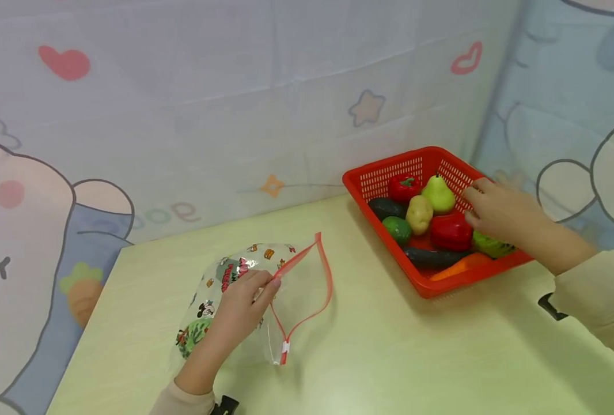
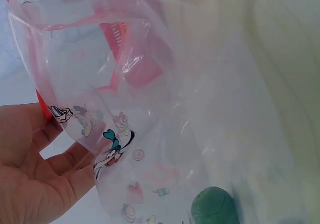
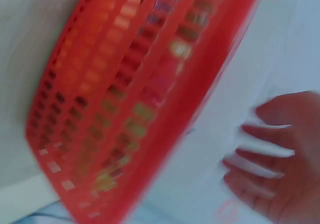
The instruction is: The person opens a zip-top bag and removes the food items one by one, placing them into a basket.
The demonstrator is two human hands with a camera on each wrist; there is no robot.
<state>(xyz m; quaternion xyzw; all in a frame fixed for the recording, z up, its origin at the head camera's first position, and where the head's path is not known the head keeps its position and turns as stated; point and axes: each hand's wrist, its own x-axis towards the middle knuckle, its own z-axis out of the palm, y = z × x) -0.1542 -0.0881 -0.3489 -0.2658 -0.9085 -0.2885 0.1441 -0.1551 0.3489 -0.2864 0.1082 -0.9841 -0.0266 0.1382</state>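
Note:
My left hand (image 1: 242, 311) pinches the top edge of a clear zip bag (image 1: 208, 288) with cartoon prints, whose red-trimmed mouth gapes toward the basket. A green leafy-patterned thing (image 1: 193, 337) lies in the bag; the left wrist view shows a rounded green end (image 2: 215, 206) low in it. Over the right side of a red plastic basket (image 1: 428, 286) hovers my right hand (image 1: 509, 216), its fingers relaxed and spread in the right wrist view, holding nothing. Beneath it is a ridged green vegetable (image 1: 493, 245). A red pepper-like piece (image 1: 450, 232) lies nearby.
The basket also holds a red bell pepper (image 1: 404, 187), a pear (image 1: 439, 195), a potato (image 1: 419, 215), a green fruit (image 1: 397, 230), an eggplant (image 1: 434, 257) and a carrot (image 1: 462, 266). A printed curtain (image 1: 208, 115) hangs behind the pale table (image 1: 369, 346).

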